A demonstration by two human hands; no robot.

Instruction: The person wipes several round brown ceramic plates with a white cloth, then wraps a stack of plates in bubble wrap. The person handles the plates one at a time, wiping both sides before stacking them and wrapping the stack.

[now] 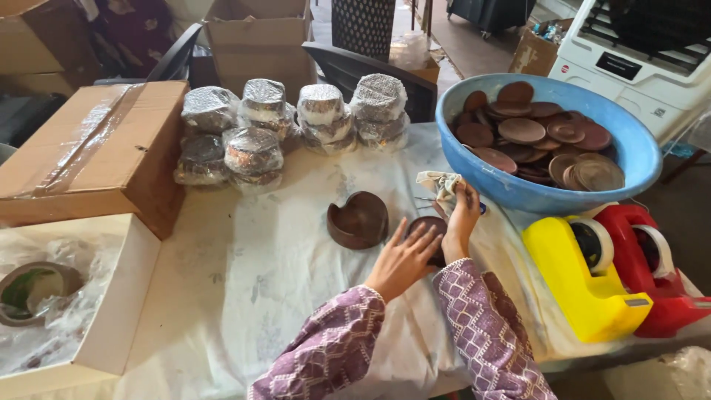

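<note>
My left hand (404, 259) rests with fingers spread on a round brown lid (428, 226) lying on the white cloth. My right hand (461, 215) pinches a crumpled pale rag (441, 182) just above that lid. A brown heart-shaped box (358, 220) stands to the left of the lid, apart from both hands. Both sleeves are purple with a white pattern.
A blue basin (629, 152) holds several brown lids. Yellow (585, 278) and red (652, 267) tape dispensers stand at the right. Several plastic-wrapped bundles (292, 126) sit at the back. A taped cardboard box (96, 152) and an open white box (111, 311) are at the left.
</note>
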